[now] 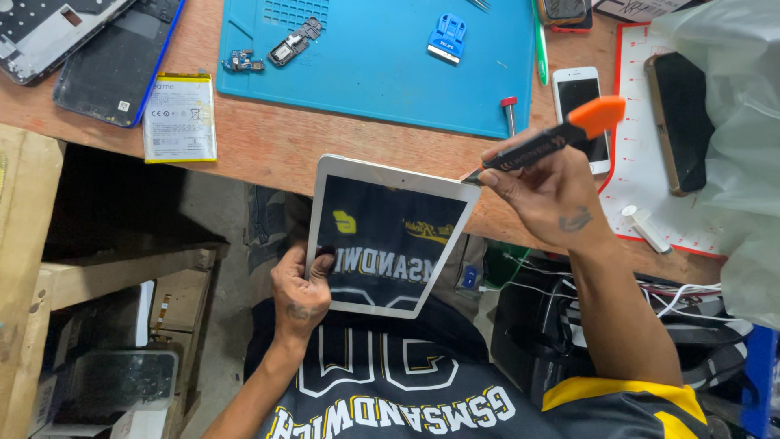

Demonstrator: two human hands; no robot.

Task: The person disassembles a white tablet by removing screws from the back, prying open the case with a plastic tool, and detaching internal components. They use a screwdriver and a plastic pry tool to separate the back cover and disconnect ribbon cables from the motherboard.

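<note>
A white-framed tablet [390, 236] with a dark, reflective screen is held tilted over the person's lap, its far edge just at the lip of the wooden workbench [325, 138]. The left hand [299, 294] grips the tablet's near left edge, thumb pressed on the glass and the other fingers curled behind it. The right hand [548, 191] is closed around a black pry tool with an orange cap [561, 138], its thin tip touching the tablet's far right corner. Just beyond the right fingers lie a small white phone [578, 102] and a red-capped screwdriver [509, 114]. Further past them is a blue work mat [382, 77] carrying a blue scraper [447, 36] and small parts. Well beyond the left fingers lies a flat phone battery [179, 118].
</note>
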